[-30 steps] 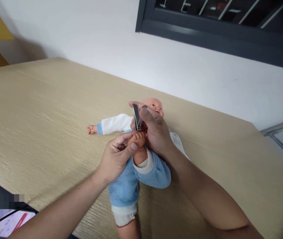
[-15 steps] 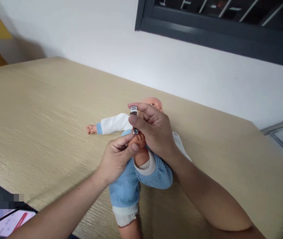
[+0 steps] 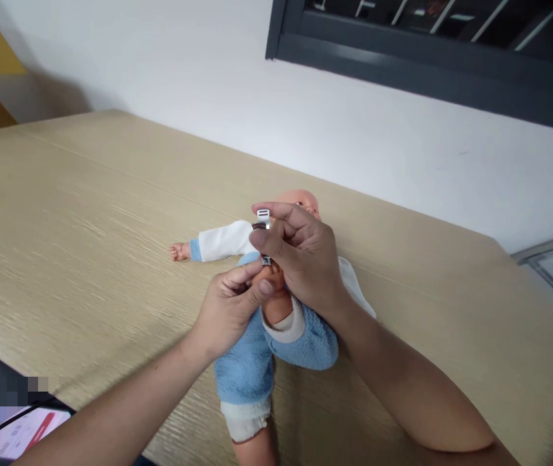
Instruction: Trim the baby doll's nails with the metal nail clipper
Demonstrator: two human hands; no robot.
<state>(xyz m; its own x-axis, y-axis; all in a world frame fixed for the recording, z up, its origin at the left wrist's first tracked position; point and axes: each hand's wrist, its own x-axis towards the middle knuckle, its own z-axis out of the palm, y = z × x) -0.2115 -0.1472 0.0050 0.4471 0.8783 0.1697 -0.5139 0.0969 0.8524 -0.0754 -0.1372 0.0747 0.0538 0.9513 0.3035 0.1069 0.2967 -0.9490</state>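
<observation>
The right hand [image 3: 303, 260] pinches a metal nail clipper [image 3: 263, 232] between thumb and fingers, upright, its cutting end pointing down. The left hand [image 3: 228, 308] is closed around the doll's foot [image 3: 274, 279], fingers wrapped over it and thumb pressed along its side. That grip seems to keep the foot steady and raised, with the leg bent up off the body, so the toes sit right under the clipper. The fingers and the clipper cover most of the toes, so whether its edge touches a toenail cannot be made out.

The doll [image 3: 246, 362] lies on its back on a wooden table [image 3: 77, 213]. Its head [image 3: 300, 199] sits at one o'clock from the clipper, partly behind the right hand. Its white sleeve [image 3: 223, 241] stretches out to nine o'clock, and its blue fleece suit [image 3: 305, 343] runs toward six o'clock. The lower leg is cut off by the frame's bottom edge. At seven o'clock, a pixelated screen [image 3: 19, 433] is hard to read.
</observation>
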